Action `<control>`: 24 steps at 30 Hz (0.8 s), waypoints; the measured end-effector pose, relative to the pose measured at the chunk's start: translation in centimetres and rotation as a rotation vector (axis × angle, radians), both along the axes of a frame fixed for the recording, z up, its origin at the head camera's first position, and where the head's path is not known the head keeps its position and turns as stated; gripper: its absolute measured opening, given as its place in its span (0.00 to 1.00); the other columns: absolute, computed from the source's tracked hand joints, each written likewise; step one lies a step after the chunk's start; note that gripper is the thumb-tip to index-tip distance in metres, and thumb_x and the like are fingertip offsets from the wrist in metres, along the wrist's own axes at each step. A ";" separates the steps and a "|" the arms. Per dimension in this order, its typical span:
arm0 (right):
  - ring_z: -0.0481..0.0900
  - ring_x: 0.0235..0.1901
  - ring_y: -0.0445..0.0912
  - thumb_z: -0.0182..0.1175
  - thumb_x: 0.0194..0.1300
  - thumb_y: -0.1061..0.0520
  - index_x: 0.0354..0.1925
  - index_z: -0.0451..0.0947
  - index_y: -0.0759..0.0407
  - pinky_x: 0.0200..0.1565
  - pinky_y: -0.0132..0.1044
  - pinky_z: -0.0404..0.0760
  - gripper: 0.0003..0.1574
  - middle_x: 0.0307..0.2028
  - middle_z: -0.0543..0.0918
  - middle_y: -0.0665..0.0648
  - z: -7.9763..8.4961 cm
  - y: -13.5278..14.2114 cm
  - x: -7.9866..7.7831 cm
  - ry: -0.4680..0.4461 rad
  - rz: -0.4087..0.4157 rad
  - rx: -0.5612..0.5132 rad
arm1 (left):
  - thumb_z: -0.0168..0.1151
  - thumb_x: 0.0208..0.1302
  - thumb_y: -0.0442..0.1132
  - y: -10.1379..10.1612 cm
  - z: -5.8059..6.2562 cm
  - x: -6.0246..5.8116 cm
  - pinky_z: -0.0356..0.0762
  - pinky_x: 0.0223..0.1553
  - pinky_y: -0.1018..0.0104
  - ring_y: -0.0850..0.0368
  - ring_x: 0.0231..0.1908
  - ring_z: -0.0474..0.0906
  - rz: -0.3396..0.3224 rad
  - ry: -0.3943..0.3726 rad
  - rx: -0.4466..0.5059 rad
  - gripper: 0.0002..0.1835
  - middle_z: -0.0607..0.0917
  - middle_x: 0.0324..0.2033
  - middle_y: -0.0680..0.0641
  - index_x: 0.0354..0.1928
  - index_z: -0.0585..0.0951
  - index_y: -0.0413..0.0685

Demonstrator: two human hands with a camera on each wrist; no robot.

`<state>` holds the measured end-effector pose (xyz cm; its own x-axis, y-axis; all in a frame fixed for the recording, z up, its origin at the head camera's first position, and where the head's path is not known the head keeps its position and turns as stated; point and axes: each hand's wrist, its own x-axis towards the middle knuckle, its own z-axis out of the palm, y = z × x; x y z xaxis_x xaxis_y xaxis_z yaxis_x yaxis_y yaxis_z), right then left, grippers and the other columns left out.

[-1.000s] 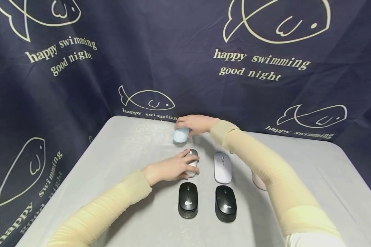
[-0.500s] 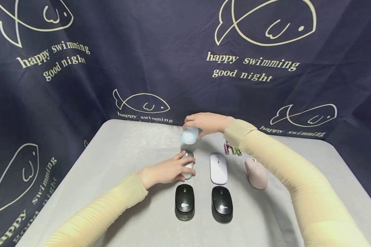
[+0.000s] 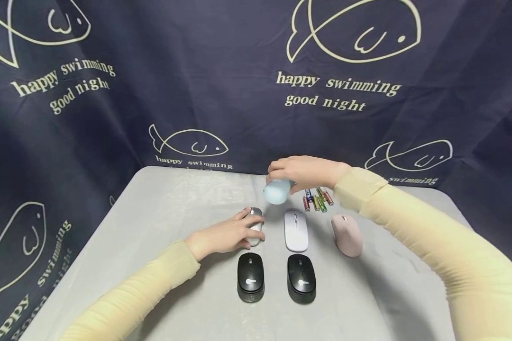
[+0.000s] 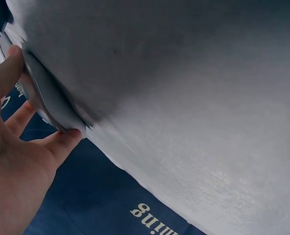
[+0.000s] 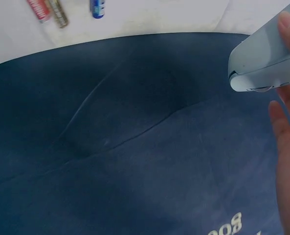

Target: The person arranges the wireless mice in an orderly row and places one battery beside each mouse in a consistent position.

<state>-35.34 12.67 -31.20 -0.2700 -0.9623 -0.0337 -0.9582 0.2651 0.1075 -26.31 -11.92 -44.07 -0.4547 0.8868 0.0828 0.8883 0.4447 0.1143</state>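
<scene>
My left hand (image 3: 227, 234) grips a grey and white computer mouse (image 3: 256, 211) on the table, its fingers lying across the top. In the left wrist view, thumb and fingertips hold that mouse (image 4: 56, 100) by its edges. Farther back, my right hand (image 3: 306, 171) holds a light blue computer mouse (image 3: 276, 192) from above, raised over the table. The right wrist view shows the blue mouse (image 5: 262, 61) tilted between thumb and fingers. A white mouse (image 3: 296, 232) lies to the right of the left hand. Several small batteries (image 3: 322, 204) lie just beyond it, near the right wrist.
Two black mice (image 3: 251, 274) sit side by side at the front, the other black mouse (image 3: 301, 275) on the right. A pink mouse (image 3: 348, 237) stands below the right forearm. Behind the grey table (image 3: 175, 199) hangs a dark blue curtain (image 3: 239, 71) with fish drawings.
The right hand has carried the light blue mouse to the right. Its arm has uncovered the batteries and pink mouse. The left hand keeps its hold; the head view has shifted slightly.
</scene>
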 end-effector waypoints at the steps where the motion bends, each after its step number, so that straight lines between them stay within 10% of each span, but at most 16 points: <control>1: 0.76 0.50 0.48 0.78 0.40 0.53 0.54 0.75 0.47 0.53 0.43 0.78 0.40 0.51 0.75 0.51 0.2 0.3 0.3 0.007 0.003 -0.003 | 0.67 0.55 0.42 0.0 0.1 0.1 0.52 0.69 0.41 0.38 0.66 0.61 0.001 0.002 0.001 0.21 0.69 0.63 0.40 0.53 0.79 0.57; 24: 0.76 0.52 0.49 0.78 0.33 0.61 0.50 0.75 0.52 0.55 0.45 0.76 0.41 0.50 0.78 0.51 1.5 7.3 6.5 0.080 0.026 -0.140 | 0.67 0.56 0.40 0.2 0.1 0.4 0.51 0.68 0.39 0.32 0.65 0.59 0.016 -0.011 0.028 0.20 0.69 0.63 0.39 0.53 0.80 0.55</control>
<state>-28.82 19.96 -29.74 -0.2411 -0.9628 0.1220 -0.9549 0.2578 0.1476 -25.88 -11.74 -43.97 -0.4695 0.8770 0.1024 0.8799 0.4551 0.1364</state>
